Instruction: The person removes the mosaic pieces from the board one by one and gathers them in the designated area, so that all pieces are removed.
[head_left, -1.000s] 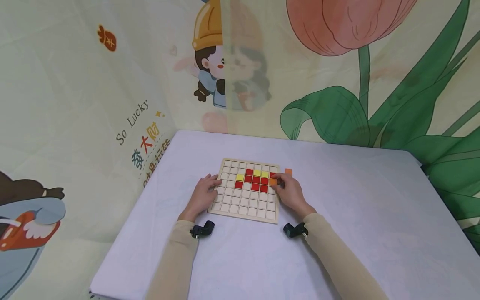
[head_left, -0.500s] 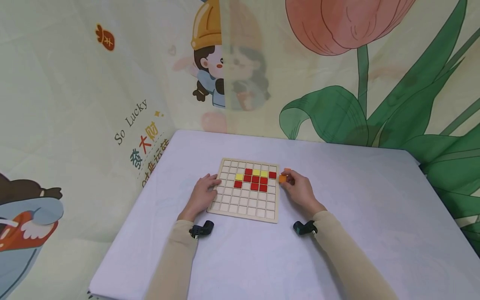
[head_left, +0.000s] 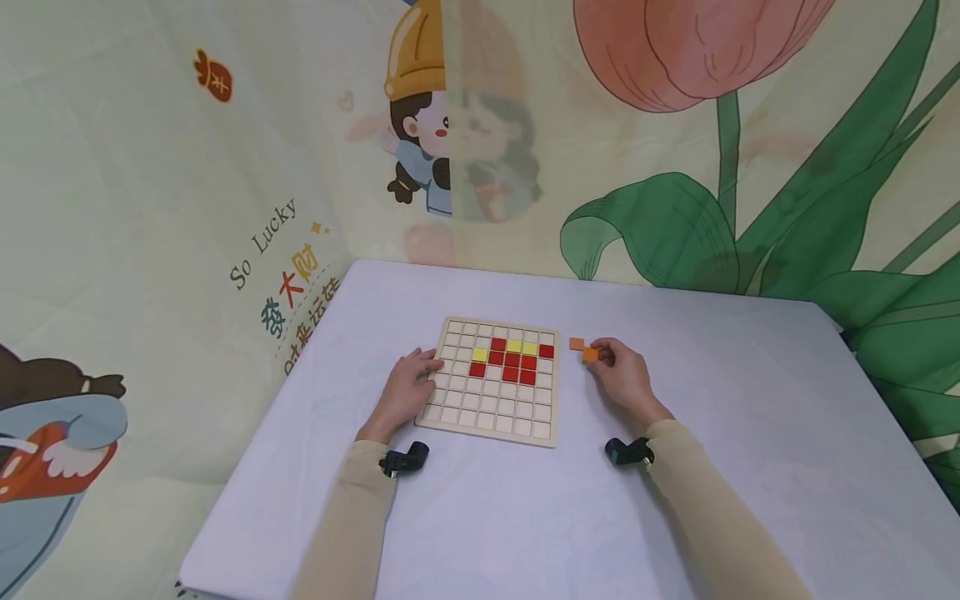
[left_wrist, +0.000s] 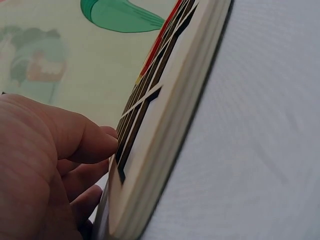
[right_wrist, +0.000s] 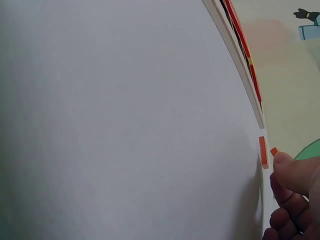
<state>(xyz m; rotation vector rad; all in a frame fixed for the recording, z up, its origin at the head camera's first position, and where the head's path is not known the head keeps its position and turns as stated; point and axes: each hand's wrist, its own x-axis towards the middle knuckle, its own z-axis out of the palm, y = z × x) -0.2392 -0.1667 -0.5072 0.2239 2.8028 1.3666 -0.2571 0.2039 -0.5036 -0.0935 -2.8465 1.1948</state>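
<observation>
In the head view, a light wooden grid board lies on the table with red tiles and yellow tiles in some squares. My left hand rests at its left edge, fingers relaxed. The left wrist view shows the thumb touching the board's rim. To the right of the board, my right hand pinches an orange square tile between thumb and fingertips. Another orange tile lies on the table just beyond it. In the right wrist view, the pinched tile sticks out past the thumb.
A white cloth covers the table. Printed curtains with a tulip and cartoon figures hang behind and to the left. Each wrist wears a small black camera, one on the left and one on the right.
My right hand has drawn the orange tile off the board's right side and moved it rightward, close to the other orange tile. The left hand and the board stay where they were.
</observation>
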